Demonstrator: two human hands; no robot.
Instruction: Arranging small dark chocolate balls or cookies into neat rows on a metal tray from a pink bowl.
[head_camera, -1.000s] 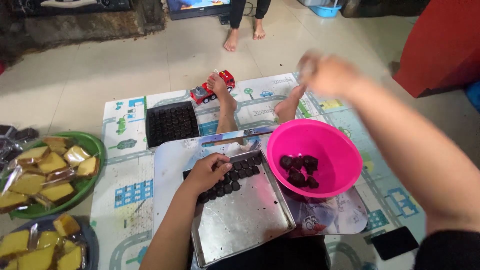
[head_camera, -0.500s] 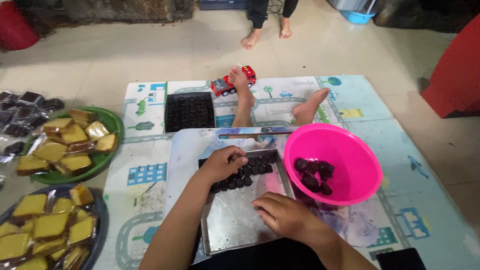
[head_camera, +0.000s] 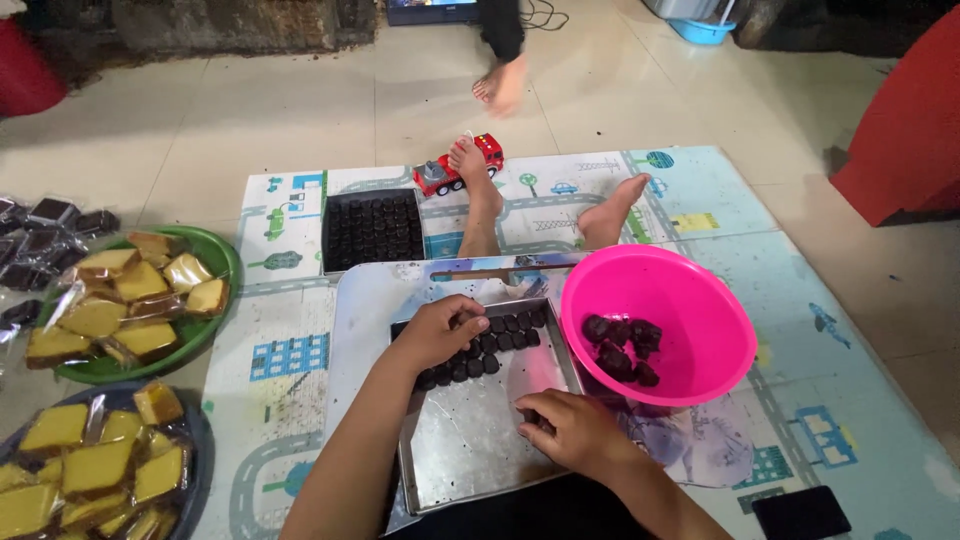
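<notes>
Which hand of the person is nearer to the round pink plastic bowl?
The right hand is nearer, resting on the flat metal tray just below the round pink plastic bowl's near rim. The left hand lies farther left, on the rows of dark round pieces.

Red toy truck (head_camera: 458, 166), green plate of wrapped cakes (head_camera: 222, 252), black phone (head_camera: 800, 512)

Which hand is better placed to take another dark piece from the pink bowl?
Probably the right hand: it rests on the metal tray beside the pink bowl. The left hand lies on the dark rows, farther away.
</notes>
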